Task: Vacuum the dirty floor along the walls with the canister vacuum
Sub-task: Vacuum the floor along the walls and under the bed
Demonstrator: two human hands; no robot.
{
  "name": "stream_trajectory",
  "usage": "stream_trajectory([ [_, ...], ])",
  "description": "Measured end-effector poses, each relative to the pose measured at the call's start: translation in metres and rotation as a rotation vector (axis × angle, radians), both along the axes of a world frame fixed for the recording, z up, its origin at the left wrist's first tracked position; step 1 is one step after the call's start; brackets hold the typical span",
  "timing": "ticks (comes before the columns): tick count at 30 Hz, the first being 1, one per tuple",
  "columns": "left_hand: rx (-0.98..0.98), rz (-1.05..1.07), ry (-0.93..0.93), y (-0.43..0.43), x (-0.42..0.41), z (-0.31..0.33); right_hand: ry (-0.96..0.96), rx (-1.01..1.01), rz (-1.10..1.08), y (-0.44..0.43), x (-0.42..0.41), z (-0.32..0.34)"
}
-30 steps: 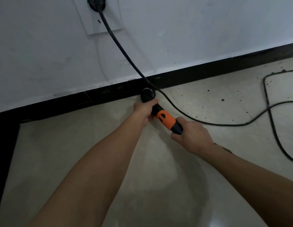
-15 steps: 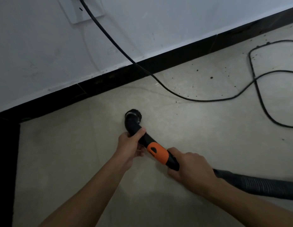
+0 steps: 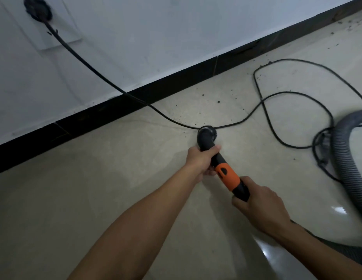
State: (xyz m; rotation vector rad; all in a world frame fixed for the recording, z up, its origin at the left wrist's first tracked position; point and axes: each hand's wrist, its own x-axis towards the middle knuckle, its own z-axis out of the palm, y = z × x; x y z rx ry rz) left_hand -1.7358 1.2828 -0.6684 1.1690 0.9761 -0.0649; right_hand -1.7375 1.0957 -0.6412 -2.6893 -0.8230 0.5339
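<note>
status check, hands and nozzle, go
Left hand and right hand grip black-and-orange vacuum wand. Round black brush head on beige floor, against black power cord.

We are looking at a dim, bluish scene. The floor (image 3: 75,199) is throwing back white glare towards its near right corner, a broad soft shadow is lying across its near middle, and fine detail is smearing slightly.

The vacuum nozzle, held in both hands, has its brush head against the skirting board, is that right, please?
No: the head view shows the brush head of the vacuum nozzle on the floor by the power cord, apart from the skirting board.
</note>
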Motion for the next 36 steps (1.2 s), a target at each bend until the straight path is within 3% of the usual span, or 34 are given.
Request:
stream_trajectory([
  [11,0.097,0.284,0.054,0.109,-0.066,0.005,0.058,0.044,0.290,0.117,-0.016,0.004],
  [15,0.103,0.312,0.038,0.120,-0.050,0.005,0.062,0.051,0.250,0.132,-0.007,0.004],
  [22,0.063,0.149,0.005,0.102,0.005,0.001,0.023,0.037,0.063,0.109,0.018,-0.004],
  [31,0.135,0.276,0.004,0.169,0.019,-0.001,0.043,0.095,0.188,0.177,0.053,-0.009],
  [36,0.121,0.249,-0.008,0.174,0.057,0.001,0.015,0.100,0.154,0.185,0.086,-0.010],
])
